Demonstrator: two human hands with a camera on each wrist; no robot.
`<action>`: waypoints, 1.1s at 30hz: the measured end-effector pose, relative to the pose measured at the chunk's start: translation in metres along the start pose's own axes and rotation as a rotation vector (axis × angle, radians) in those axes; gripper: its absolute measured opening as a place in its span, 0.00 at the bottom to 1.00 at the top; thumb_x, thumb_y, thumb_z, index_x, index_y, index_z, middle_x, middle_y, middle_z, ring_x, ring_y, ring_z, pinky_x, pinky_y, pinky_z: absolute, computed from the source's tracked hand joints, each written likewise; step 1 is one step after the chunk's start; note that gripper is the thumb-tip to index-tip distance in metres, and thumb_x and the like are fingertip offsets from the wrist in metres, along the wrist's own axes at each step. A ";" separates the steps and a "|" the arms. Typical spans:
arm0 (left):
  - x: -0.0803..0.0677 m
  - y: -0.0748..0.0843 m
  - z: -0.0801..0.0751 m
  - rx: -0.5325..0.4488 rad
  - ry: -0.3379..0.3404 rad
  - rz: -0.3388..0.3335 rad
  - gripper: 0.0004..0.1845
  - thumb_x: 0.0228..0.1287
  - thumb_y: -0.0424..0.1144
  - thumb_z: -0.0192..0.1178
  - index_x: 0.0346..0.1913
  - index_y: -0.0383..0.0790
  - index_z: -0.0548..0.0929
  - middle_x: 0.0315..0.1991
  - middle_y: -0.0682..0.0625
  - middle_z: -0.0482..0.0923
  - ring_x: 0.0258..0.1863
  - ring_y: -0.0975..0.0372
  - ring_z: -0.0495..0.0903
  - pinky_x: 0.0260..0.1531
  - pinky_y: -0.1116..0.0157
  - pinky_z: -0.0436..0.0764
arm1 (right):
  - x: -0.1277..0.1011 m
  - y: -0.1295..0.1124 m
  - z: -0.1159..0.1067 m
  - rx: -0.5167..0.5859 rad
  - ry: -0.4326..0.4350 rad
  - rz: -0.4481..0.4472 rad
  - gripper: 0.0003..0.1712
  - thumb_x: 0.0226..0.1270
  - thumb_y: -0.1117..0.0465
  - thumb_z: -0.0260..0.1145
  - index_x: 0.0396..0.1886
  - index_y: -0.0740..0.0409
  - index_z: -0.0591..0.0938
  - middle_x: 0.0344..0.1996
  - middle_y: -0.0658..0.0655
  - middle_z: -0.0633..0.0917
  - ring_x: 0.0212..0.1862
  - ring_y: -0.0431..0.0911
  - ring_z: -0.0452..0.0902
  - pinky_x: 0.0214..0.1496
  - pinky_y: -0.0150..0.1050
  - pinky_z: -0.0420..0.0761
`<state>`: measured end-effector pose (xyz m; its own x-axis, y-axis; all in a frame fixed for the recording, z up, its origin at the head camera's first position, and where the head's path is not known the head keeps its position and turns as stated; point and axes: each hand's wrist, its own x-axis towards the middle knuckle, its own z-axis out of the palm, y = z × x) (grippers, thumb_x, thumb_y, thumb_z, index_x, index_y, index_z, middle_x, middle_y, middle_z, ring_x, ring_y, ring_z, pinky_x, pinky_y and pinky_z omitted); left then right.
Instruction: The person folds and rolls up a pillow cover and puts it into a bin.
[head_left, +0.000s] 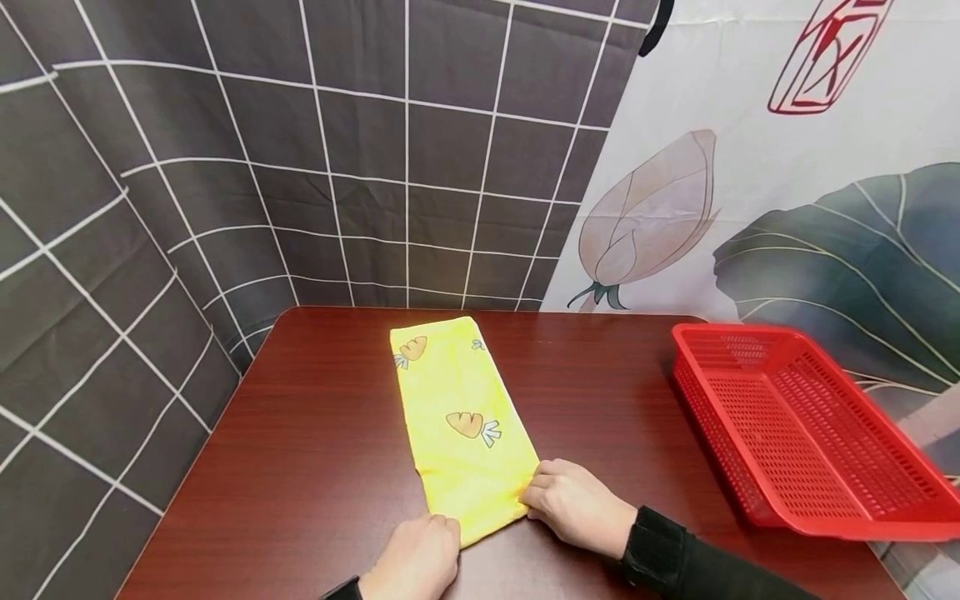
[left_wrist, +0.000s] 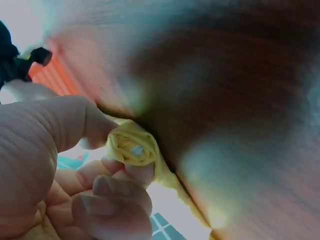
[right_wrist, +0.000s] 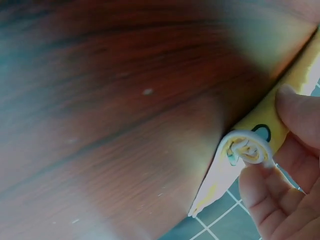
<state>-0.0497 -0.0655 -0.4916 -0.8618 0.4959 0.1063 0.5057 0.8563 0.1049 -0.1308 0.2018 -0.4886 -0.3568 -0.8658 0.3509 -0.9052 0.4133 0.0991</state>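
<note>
A yellow cloth (head_left: 468, 462) printed with carrots lies lengthwise on the table, its near edge rolled into a tight tube. At the tube's left end, my left hand (head_left: 420, 557) grips the roll between thumb and fingers. My right hand (head_left: 573, 507) pinches the right end the same way. The left wrist view shows the spiral end of the rolled cloth (left_wrist: 131, 146) between thumb and fingertips. In the right wrist view the other spiral end of the cloth (right_wrist: 247, 150) sticks out past the fingers. The far part of the cloth lies flat.
A red plastic basket (head_left: 817, 433) with perforated sides stands at the table's right edge. The dark red-brown wooden table (head_left: 300, 467) reaches back to a grey, white-lined curtain (head_left: 360, 183). A white hanging with a painted lotus (head_left: 652, 217) covers the right side behind.
</note>
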 end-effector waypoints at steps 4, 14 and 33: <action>0.003 -0.013 0.008 -0.175 -0.106 -0.071 0.11 0.62 0.36 0.65 0.24 0.46 0.76 0.20 0.54 0.75 0.21 0.62 0.77 0.21 0.60 0.75 | 0.001 0.000 -0.004 0.085 -0.070 0.034 0.07 0.62 0.60 0.79 0.33 0.44 0.87 0.27 0.40 0.83 0.34 0.34 0.79 0.43 0.30 0.80; -0.004 -0.025 0.011 -0.260 -0.056 -0.016 0.14 0.63 0.44 0.73 0.24 0.52 0.78 0.21 0.61 0.73 0.23 0.68 0.74 0.21 0.62 0.70 | 0.011 0.006 -0.011 0.268 -0.316 0.218 0.07 0.68 0.57 0.75 0.31 0.43 0.84 0.27 0.38 0.82 0.33 0.31 0.74 0.39 0.28 0.78; -0.009 -0.027 0.014 -0.311 -0.022 -0.102 0.14 0.62 0.48 0.74 0.27 0.55 0.77 0.21 0.64 0.71 0.22 0.70 0.69 0.23 0.65 0.68 | 0.039 0.021 -0.007 0.416 -0.496 0.420 0.16 0.55 0.57 0.84 0.22 0.41 0.82 0.21 0.35 0.75 0.27 0.32 0.68 0.35 0.29 0.72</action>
<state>-0.0562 -0.0913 -0.5095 -0.9077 0.4156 0.0589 0.4014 0.8183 0.4114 -0.1623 0.1786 -0.4661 -0.6624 -0.7255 -0.1865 -0.6483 0.6800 -0.3426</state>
